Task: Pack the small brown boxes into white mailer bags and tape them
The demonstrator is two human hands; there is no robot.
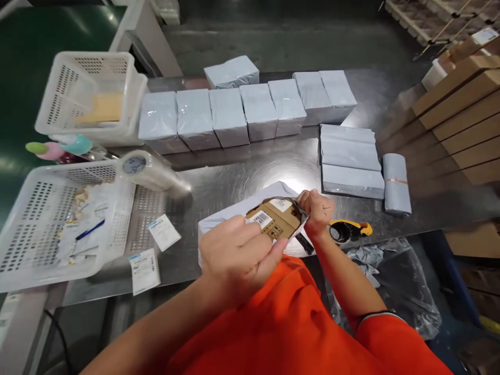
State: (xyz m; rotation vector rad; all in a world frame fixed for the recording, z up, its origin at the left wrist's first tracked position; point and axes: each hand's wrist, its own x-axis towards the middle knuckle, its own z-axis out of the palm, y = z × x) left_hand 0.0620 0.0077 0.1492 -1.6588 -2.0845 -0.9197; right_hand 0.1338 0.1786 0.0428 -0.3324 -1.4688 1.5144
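Observation:
A brown cardboard box point(284, 220) with white barcode labels shows through the open mouth of a pale grey mailing bag point(230, 211) at the table's near edge. My left hand point(238, 252) is closed on the bag's left side, its fingertips partly hidden. Gripping the right edge of the bag's mouth is my right hand point(317, 211), also closed. Just right of that wrist lies a yellow tape dispenser point(353, 229). A dark, narrow object point(304, 243) rests below the bag's right corner.
Several wrapped grey parcels point(228, 117) line the table's back. Folded mailing bags point(349, 161) and a banded roll point(396, 185) lie right. Left are white baskets point(117, 208), a clear tape roll point(146, 169) and paper labels point(164, 232). A plastic waste bag point(406, 286) hangs at lower right.

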